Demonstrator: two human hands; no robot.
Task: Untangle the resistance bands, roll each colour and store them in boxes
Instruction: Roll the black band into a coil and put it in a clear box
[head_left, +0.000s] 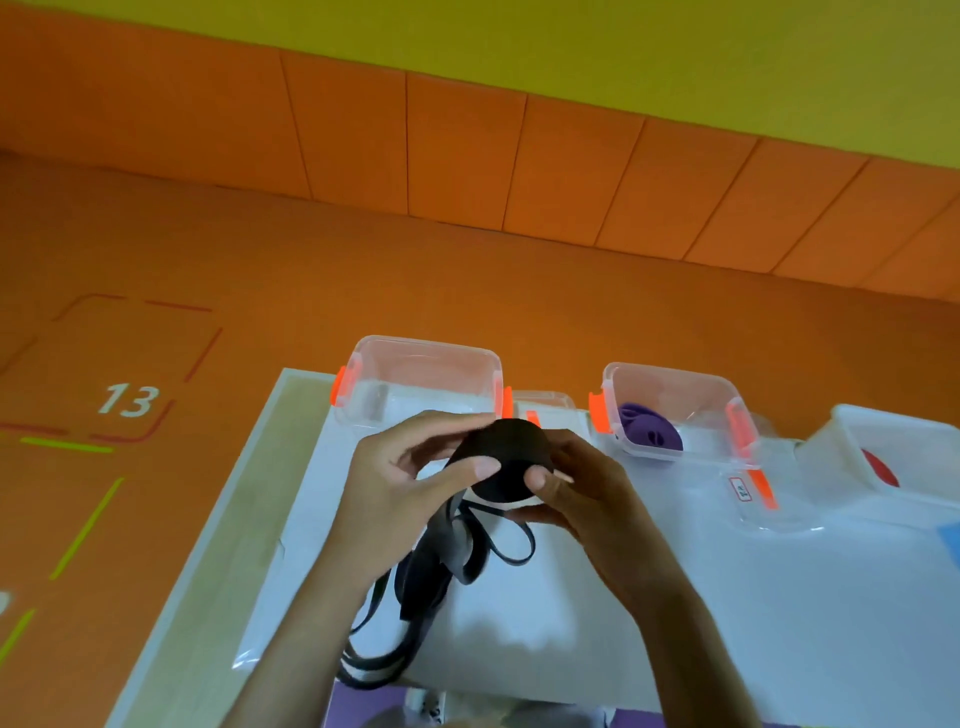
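head cam, looks fwd/down, close over table (779, 597), single view

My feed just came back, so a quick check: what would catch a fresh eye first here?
The left grip and right grip pinch a half-rolled black band at centre, its loose tail trailing down the white table. Behind it stands a clear box that looks empty. To its right, another box holds a rolled purple band.
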